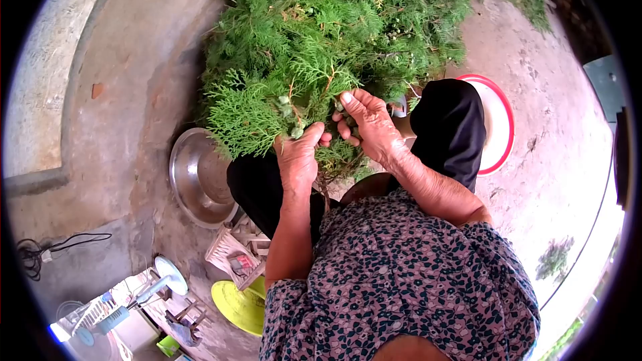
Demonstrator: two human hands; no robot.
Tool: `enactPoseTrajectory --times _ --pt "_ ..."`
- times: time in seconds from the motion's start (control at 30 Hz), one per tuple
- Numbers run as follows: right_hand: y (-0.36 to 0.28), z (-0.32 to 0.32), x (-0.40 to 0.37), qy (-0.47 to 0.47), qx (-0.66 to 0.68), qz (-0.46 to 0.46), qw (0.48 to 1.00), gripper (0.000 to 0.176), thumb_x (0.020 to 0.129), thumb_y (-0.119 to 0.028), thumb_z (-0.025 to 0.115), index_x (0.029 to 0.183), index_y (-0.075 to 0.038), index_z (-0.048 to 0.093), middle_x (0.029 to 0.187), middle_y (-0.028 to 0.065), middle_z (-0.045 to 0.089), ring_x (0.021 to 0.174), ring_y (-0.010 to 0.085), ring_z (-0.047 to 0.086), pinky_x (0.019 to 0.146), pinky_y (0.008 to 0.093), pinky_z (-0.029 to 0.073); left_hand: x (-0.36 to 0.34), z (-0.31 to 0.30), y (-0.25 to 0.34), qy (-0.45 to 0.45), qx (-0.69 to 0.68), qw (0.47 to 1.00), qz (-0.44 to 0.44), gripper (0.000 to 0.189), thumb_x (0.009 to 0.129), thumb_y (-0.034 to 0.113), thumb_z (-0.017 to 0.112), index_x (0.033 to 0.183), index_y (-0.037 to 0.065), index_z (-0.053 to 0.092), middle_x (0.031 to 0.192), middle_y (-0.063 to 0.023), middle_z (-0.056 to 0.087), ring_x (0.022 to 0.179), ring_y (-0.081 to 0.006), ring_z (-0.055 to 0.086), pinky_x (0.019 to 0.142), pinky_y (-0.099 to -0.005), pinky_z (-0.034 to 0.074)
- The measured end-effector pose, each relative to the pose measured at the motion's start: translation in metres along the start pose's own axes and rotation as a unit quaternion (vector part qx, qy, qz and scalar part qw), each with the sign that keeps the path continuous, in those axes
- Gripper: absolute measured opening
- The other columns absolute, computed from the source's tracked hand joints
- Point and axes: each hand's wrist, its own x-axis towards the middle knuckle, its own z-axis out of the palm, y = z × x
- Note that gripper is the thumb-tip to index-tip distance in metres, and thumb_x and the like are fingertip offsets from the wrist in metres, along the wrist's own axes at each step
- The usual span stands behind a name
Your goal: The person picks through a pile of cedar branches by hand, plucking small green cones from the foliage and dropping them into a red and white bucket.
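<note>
Head view: left hand [297, 157] and right hand [369, 126] grip cypress branch [301, 47] between them.

Concrete ground [134, 93] bears branches [321, 33], steel bowl [197, 177], tray [498, 124].

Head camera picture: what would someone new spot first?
The big heap of green branches fills the top middle. Just below it, the left hand and right hand grip its sprigs. A shiny metal bowl sits on the ground at left, a red-rimmed tray at right.
</note>
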Motion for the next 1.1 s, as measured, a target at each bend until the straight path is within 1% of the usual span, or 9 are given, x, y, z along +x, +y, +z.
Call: enactPoseTrajectory --times 0.17,0.37,0.5,0.57,0.63,0.67,0.8,0.93,1.1 --pt "-0.050 -0.021 -0.020 -0.050 0.058 -0.033 0.996 0.026 0.090 -0.026 0.050 0.099 -0.002 0.055 0.071 0.0045 0.056 0.044 0.0085 0.043 0.035 0.0195 0.029 0.006 -0.016 -0.004 -0.019 0.009 1.000 -0.021 0.020 0.074 -0.001 0.065 0.092 -0.001 0.056 0.079 -0.0072 0.060 0.057 -0.0183 0.060 0.047 -0.0274 0.047" --pt "-0.117 -0.138 -0.052 0.145 0.114 -0.253 0.950 0.033 0.091 -0.032 0.046 0.101 -0.001 0.053 0.077 0.0049 0.054 0.051 0.0091 0.043 0.042 0.0208 0.036 0.008 -0.020 -0.007 -0.076 -0.007 0.997 -0.024 0.023 0.076 -0.001 0.063 0.096 -0.001 0.054 0.082 -0.0088 0.061 0.059 -0.0210 0.059 0.052 -0.0311 0.050" --pt "-0.053 -0.303 -0.042 0.297 0.191 -0.157 0.922 0.031 0.094 -0.028 0.041 0.107 -0.002 0.051 0.082 0.0082 0.057 0.068 0.0170 0.052 0.058 0.0265 0.045 0.008 -0.024 -0.006 -0.083 0.032 0.996 -0.029 0.028 0.075 -0.001 0.064 0.100 0.000 0.051 0.086 -0.0089 0.060 0.067 -0.0191 0.059 0.053 -0.0305 0.051" --pt "0.017 -0.385 -0.042 0.303 0.009 -0.132 0.944 0.039 0.089 -0.035 0.049 0.104 0.000 0.052 0.081 0.0082 0.053 0.072 0.0219 0.052 0.065 0.0293 0.046 0.009 -0.024 -0.007 -0.081 0.031 0.996 -0.028 0.027 0.075 0.000 0.064 0.099 0.000 0.053 0.086 -0.0081 0.060 0.068 -0.0178 0.057 0.052 -0.0295 0.050" --pt "0.031 -0.379 -0.063 0.353 -0.446 -0.126 0.813 0.038 0.090 -0.034 0.045 0.104 0.001 0.050 0.083 0.0094 0.055 0.076 0.0242 0.053 0.070 0.0322 0.047 0.008 -0.025 -0.009 -0.075 0.035 0.997 -0.009 0.020 0.078 0.006 0.065 0.095 0.000 0.058 0.081 -0.0050 0.060 0.054 -0.0160 0.057 0.049 -0.0273 0.047" --pt "0.040 -0.382 -0.067 0.359 -0.500 -0.122 0.779 0.038 0.090 -0.033 0.045 0.104 0.001 0.050 0.082 0.0094 0.055 0.076 0.0242 0.054 0.070 0.0321 0.047 0.007 -0.028 -0.009 -0.072 0.039 0.997 -0.008 0.020 0.078 0.006 0.065 0.095 0.000 0.058 0.081 -0.0050 0.060 0.054 -0.0160 0.057 0.049 -0.0273 0.047" --pt "0.061 -0.392 -0.075 0.348 -0.113 -0.118 0.923 0.035 0.090 -0.031 0.045 0.103 0.001 0.050 0.082 0.0092 0.055 0.076 0.0242 0.054 0.070 0.0316 0.047 0.008 -0.027 -0.010 -0.096 0.064 0.993 0.001 0.018 0.077 0.007 0.066 0.092 -0.001 0.058 0.079 -0.0053 0.060 0.055 -0.0154 0.056 0.049 -0.0282 0.047" --pt "0.042 -0.358 -0.078 0.290 0.372 -0.150 0.869 0.032 0.090 -0.029 0.045 0.103 0.000 0.050 0.082 0.0090 0.056 0.076 0.0242 0.055 0.070 0.0311 0.047 0.008 -0.027 -0.015 -0.091 0.054 0.994 -0.003 0.017 0.077 0.005 0.066 0.091 -0.002 0.058 0.079 -0.0049 0.059 0.056 -0.0133 0.054 0.046 -0.0277 0.049" --pt "-0.051 -0.274 -0.048 0.451 -0.101 -0.263 0.847 0.030 0.089 -0.026 0.050 0.096 0.001 0.058 0.086 0.0070 0.056 0.069 0.0138 0.053 0.062 0.0263 0.045 0.005 -0.013 -0.011 -0.055 0.031 0.998 0.009 0.015 0.074 -0.001 0.066 0.087 -0.003 0.058 0.077 -0.0046 0.058 0.056 -0.0132 0.053 0.042 -0.0280 0.052"
